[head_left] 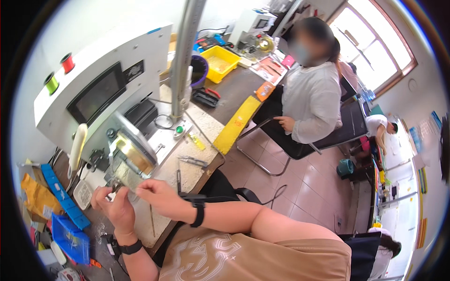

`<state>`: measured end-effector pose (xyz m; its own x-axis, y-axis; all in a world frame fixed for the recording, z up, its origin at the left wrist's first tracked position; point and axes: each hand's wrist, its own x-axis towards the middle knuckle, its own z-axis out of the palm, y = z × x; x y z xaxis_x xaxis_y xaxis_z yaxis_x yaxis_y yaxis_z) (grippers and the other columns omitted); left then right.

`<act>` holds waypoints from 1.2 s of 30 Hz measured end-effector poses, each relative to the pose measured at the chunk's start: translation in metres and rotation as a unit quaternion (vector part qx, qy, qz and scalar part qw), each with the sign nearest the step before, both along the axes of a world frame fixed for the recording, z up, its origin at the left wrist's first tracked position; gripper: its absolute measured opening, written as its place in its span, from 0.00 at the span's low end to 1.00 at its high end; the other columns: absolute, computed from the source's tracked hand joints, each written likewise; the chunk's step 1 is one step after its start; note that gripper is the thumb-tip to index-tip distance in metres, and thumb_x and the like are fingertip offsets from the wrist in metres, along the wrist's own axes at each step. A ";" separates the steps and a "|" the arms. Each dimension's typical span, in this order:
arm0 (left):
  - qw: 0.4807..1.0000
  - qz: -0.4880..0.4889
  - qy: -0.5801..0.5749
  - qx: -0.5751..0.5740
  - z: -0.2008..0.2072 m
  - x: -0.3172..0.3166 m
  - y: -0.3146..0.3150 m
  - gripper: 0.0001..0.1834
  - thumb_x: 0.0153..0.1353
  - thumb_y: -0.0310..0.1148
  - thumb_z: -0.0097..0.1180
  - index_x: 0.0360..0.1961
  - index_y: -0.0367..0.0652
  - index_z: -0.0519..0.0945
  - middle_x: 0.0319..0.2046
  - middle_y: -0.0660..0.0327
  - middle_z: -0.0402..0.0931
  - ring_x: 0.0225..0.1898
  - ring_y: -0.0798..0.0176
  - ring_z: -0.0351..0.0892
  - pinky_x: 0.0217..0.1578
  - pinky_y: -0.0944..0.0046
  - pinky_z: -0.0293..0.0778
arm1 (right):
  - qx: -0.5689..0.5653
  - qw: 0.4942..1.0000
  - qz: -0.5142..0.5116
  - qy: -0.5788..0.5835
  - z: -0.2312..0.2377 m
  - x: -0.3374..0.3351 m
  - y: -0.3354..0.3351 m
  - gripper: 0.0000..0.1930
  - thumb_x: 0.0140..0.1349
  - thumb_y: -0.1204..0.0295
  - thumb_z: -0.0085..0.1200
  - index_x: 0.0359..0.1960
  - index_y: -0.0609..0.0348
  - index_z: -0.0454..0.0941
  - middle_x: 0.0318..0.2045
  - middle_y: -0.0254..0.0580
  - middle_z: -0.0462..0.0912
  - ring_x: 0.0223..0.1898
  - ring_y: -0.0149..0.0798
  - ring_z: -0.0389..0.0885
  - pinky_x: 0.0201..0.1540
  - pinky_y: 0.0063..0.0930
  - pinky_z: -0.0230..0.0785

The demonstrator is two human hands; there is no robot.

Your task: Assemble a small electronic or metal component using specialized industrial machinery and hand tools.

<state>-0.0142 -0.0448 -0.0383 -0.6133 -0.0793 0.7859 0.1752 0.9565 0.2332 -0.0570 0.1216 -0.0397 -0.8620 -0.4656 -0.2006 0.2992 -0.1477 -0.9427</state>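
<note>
My left hand [115, 208] is raised at the front of a white machine [51, 107], its fingers curled together by a small dark metal part. Close on its right, my right hand [161, 199] has thumb and fingertips pinched together. Whatever is between the fingers of either hand is too small to make out. Just beyond them stands a brass-coloured wheel [132, 152] with a metal rim, and below it a pale block-like piece [125, 175] near my fingertips. Tweezers [193, 161] lie on the worktop, right of the wheel.
Left of my hands are a white dish [83, 194], a long blue strip [63, 194] and a blue tray [70, 239]. A metal post [183, 61] rises behind the worktop. A yellow basket [218, 64] stands farther back. On the right, a person in white [311, 100] sits on a black chair.
</note>
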 end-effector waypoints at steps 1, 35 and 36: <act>1.000 0.002 0.014 -0.012 -0.001 0.002 0.000 0.12 0.49 0.21 0.70 0.33 0.51 0.89 0.46 0.58 0.70 0.59 0.44 0.67 0.60 0.47 0.65 | 0.059 0.995 0.014 0.075 -0.001 0.001 0.013 0.10 0.74 0.67 0.59 0.42 0.63 0.83 0.28 0.24 0.76 0.30 0.19 0.69 0.31 0.21 0.65; 0.999 0.026 0.037 0.002 -0.010 -0.003 -0.008 0.20 0.38 0.19 0.72 0.32 0.58 0.91 0.42 0.64 0.69 0.52 0.52 0.67 0.54 0.56 0.64 | 0.101 0.741 0.135 0.649 0.020 -0.039 0.039 0.12 0.46 0.82 0.63 0.34 0.58 0.80 0.26 0.41 0.80 0.27 0.45 0.83 0.30 0.35 0.75; 0.999 0.026 0.036 0.003 -0.010 -0.003 -0.008 0.20 0.38 0.19 0.72 0.32 0.58 0.91 0.42 0.64 0.69 0.52 0.52 0.67 0.54 0.56 0.64 | 0.115 0.779 0.101 0.608 0.021 -0.037 0.043 0.12 0.49 0.86 0.60 0.36 0.62 0.81 0.30 0.47 0.84 0.29 0.48 0.85 0.32 0.35 0.77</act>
<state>-0.0170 -0.0527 -0.0483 -0.5503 -0.1138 0.8272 0.1425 0.9633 0.2273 -0.0942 0.1643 -0.0186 -0.3938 -0.6889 0.6085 -0.8400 0.0008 -0.5426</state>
